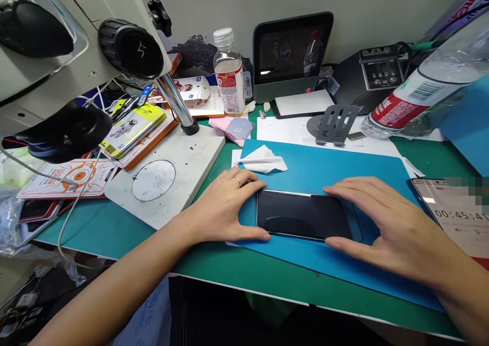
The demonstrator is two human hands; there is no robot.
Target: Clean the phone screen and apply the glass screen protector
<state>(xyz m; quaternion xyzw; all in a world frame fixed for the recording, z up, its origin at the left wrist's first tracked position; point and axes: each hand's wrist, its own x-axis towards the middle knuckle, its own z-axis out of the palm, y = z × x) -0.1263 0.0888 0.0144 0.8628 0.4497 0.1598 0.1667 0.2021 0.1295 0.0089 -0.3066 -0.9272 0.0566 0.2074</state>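
Observation:
A smartphone (pixel 301 216) with a dark screen lies flat on a blue mat (pixel 290 254). My left hand (pixel 225 203), with a ring on one finger, grips the phone's left end, thumb at the near edge and fingers at the far edge. At the right end my right hand (pixel 385 223) spans the phone the same way, fingertips at its long edges. A clear sheet (pixel 356 223) with a rounded corner shows past the phone's right end, partly hidden by my right hand; I cannot tell whether it lies over or under the phone. A crumpled white tissue (pixel 263 160) lies behind the phone.
A microscope (pixel 130 48) on a pale base (pixel 198 152) stands at left, beside stacked boxes (pixel 133 129). At the back are a drink bottle (pixel 229 76), a smart display (pixel 292 55) and a grey stand (pixel 336 124). A water bottle (pixel 416 99) and another phone (pixel 454 208) are at right.

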